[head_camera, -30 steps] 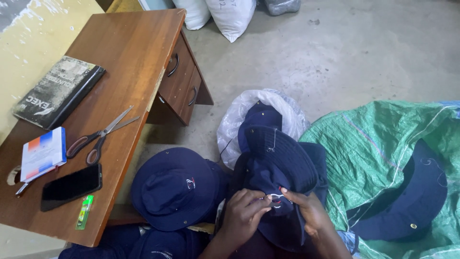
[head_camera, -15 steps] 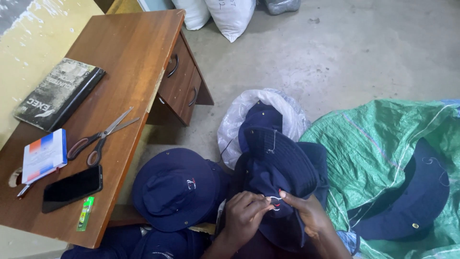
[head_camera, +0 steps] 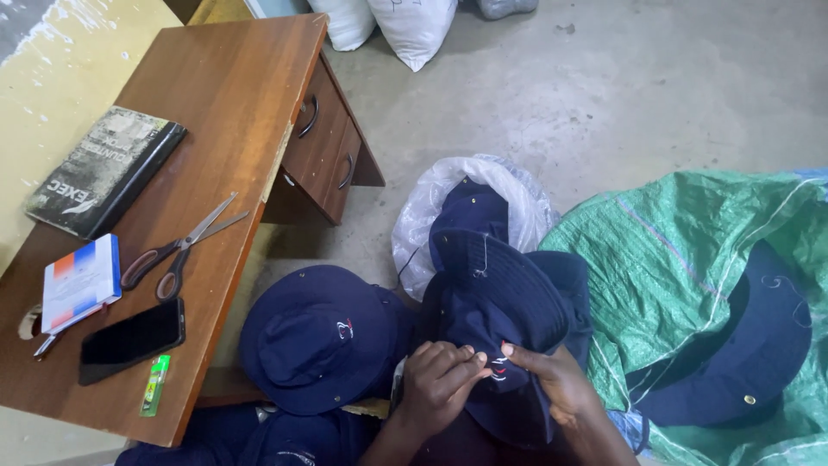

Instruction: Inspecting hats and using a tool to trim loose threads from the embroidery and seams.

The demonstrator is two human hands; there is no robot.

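Both hands meet low in the view over a navy hat (head_camera: 496,302) in the person's lap. The left hand (head_camera: 440,384) has its fingers (head_camera: 461,355) curled and pressed together, pinching something small and pale at the hat's brim; what it is, a thread or a tag, is too small to tell. The right hand (head_camera: 552,384) has its fingers closed on the brim from the other side, thumb tip just beside the left fingertips. The hat lies under and between the two hands, its crown pointing away from the person.

The pinch looks slight, so I judge the small piece could slip free, or a hard tug could pucker the fabric. The brim could also slide off the lap.

Just left lies a second hat (head_camera: 323,341). Farther off, scissors (head_camera: 177,250) rest on the desk (head_camera: 233,103), well apart.
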